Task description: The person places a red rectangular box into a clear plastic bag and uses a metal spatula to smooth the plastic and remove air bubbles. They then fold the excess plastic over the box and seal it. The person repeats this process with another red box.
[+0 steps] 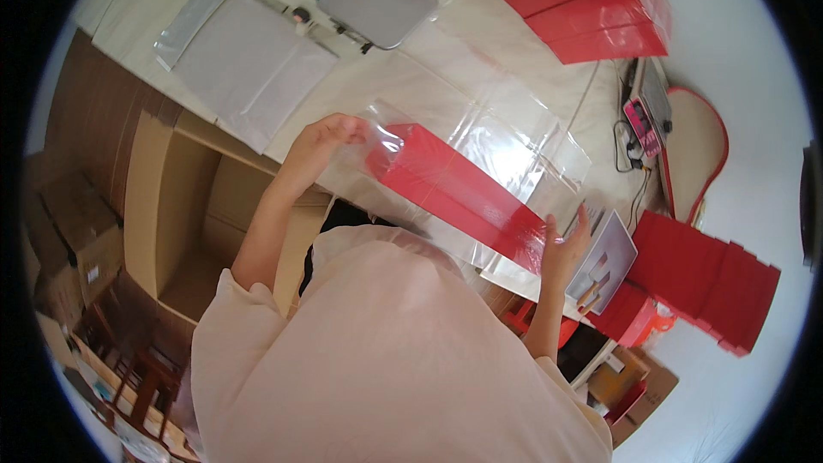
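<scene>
A long red box or row of red boxes (pixel 460 190) lies at a slant on the table before me, inside clear plastic film (pixel 392 140). At its left end, my left hand (pixel 335 131) has its fingertips pinched on the loose film. My right hand (pixel 566 245) is at the other end, thumb and fingers spread, with the palm side against or close to the wrapped end. More clear film (pixel 508 148) lies flat and glossy behind the red box. Whether the red part is one box or several is hard to tell through the film.
A stack of flat plastic bags (pixel 251 64) lies at the table's left. Film-wrapped red boxes (pixel 578 6) stand at the back right. Red boxes (pixel 707 276) are stacked right of a white picture box (pixel 604 263). An open cardboard carton (pixel 186 218) stands on the floor at left.
</scene>
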